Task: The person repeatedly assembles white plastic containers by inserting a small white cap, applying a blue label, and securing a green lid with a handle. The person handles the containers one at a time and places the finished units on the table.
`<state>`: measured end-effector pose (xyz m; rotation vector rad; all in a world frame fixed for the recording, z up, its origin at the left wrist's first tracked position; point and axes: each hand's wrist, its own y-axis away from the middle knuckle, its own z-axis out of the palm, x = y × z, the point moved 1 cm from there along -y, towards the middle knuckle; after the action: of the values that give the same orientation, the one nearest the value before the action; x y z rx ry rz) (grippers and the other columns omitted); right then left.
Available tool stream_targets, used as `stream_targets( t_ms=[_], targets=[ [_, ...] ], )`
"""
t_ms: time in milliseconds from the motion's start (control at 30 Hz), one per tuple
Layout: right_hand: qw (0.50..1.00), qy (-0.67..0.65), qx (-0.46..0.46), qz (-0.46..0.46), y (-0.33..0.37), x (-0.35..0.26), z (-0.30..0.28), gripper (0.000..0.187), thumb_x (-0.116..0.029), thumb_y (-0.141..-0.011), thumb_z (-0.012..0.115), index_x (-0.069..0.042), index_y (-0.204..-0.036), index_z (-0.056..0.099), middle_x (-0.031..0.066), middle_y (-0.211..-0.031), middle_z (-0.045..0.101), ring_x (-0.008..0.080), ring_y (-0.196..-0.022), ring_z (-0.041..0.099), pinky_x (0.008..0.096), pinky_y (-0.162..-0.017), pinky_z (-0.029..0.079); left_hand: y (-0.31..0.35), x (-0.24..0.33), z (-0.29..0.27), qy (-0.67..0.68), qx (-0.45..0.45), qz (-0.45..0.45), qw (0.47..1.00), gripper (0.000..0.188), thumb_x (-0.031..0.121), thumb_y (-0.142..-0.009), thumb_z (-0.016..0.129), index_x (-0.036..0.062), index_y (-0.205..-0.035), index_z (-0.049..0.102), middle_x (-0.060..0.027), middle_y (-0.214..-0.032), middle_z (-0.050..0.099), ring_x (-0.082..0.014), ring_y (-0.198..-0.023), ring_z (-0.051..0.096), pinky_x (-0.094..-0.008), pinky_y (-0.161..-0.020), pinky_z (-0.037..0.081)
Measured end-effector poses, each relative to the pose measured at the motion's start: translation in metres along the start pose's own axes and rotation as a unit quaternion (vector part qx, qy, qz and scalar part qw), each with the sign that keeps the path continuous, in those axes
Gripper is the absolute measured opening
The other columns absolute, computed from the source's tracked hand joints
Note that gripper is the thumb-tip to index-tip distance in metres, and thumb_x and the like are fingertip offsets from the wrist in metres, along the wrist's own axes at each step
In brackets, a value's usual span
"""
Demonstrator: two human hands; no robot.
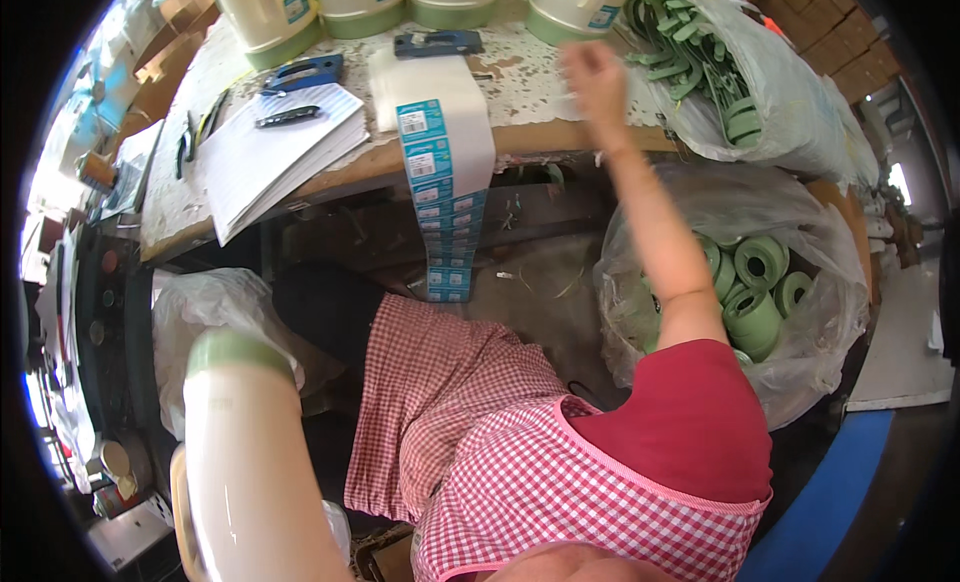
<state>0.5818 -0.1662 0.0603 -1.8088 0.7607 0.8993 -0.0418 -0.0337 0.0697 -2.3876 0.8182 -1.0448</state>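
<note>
My right hand (597, 87) is stretched over the far part of the worktable, just in front of a cream jug with a green base (575, 20). Its fingers are blurred, and I cannot make out whether they hold anything. At the lower left, close to me, lies a large cream jug (245, 462), tilted, its green end pointing away and a handle along its left side. My left hand does not show. A long strip of blue-and-white labels (422, 142) hangs over the table's front edge, left of my right arm.
Several cream jugs (365, 12) line the table's back. Blue staple guns (303, 74), a black utility knife (287, 116), papers (270, 167) and pliers (185, 147) lie left. Plastic bags of green strap-like parts (690, 57) and green rings (760, 262) sit right.
</note>
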Motion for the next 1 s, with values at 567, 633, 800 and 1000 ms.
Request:
stream_targets(
  t_ms=[567, 633, 800, 1000],
  targets=[
    [0.785, 0.617, -0.059, 0.003, -0.117, 0.035, -0.233, 0.038, -0.028, -0.102, 0.051, -0.002, -0.104, 0.078, 0.0171, -0.094, 0.078, 0.0358, -0.093, 0.076, 0.0499, -0.08, 0.059, 0.008, 0.132, 0.042, 0.453, 0.016, -0.422, 0.785, 0.044, 0.034, -0.107, 0.058, 0.0054, -0.14, 0.059, -0.0143, -0.129, 0.069, -0.0246, -0.108, 0.07, -0.0404, -0.097, 0.057],
    [0.884, 0.467, -0.008, 0.014, -0.132, 0.013, -0.24, 0.047, -0.037, -0.104, 0.046, -0.001, -0.101, 0.076, 0.0127, -0.069, 0.075, 0.0284, -0.075, 0.075, 0.0425, -0.07, 0.056, 0.002, 0.137, 0.04, 0.452, 0.003, -0.442, 0.775, 0.045, 0.033, -0.108, 0.057, 0.0049, -0.143, 0.057, -0.0151, -0.129, 0.069, -0.024, -0.106, 0.071, -0.0388, -0.094, 0.059],
    [0.853, 0.402, -0.33, 0.037, -0.124, -0.074, -0.184, 0.04, -0.038, -0.102, 0.061, 0.001, -0.094, 0.065, 0.0073, -0.065, 0.064, 0.0203, -0.049, 0.057, 0.0413, -0.058, 0.048, -0.011, 0.02, 0.029, 0.305, -0.142, -0.284, 0.898, 0.026, 0.024, -0.103, 0.065, 0.0024, -0.103, 0.078, -0.0101, -0.085, 0.076, -0.0226, -0.069, 0.068, -0.0346, -0.066, 0.052],
    [0.625, 0.713, -0.303, -0.095, -0.052, -0.189, -0.1, 0.036, -0.027, -0.096, 0.076, 0.006, -0.09, 0.062, 0.02, -0.074, 0.067, 0.0333, -0.051, 0.066, 0.0472, -0.055, 0.047, -0.061, 0.05, -0.003, 0.035, -0.023, 0.026, 0.999, 0.01, 0.008, -0.095, 0.073, 0.0009, -0.101, 0.076, -0.0138, -0.098, 0.075, -0.0267, -0.091, 0.072, -0.0338, -0.085, 0.054]
  ],
)
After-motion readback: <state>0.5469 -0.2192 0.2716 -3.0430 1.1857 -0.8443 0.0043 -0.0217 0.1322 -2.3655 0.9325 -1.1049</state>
